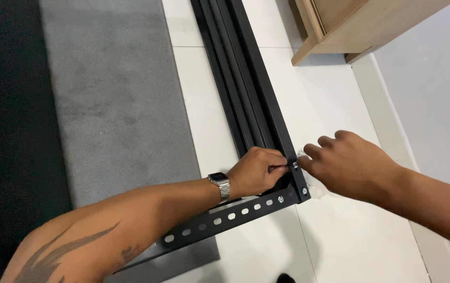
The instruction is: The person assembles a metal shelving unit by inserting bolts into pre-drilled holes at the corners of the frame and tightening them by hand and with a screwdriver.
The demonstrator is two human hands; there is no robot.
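A long black metal rail [246, 89] lies on the white tiled floor and meets a black perforated cross bar [219, 220] at a corner. My left hand [256, 170] is closed on the inside of that corner, fingers pinched at a small silver screw [294, 165]. My right hand [348, 162] presses its fingertips against the same screw from the outer side of the rail. A second silver screw [304, 191] sits lower on the corner. A silver watch [219, 184] is on my left wrist.
A grey rug [115, 105] with a dark border covers the floor to the left. A light wooden cabinet [356, 23] stands at the top right beside a white wall. A small clear plastic bag lies under my right hand.
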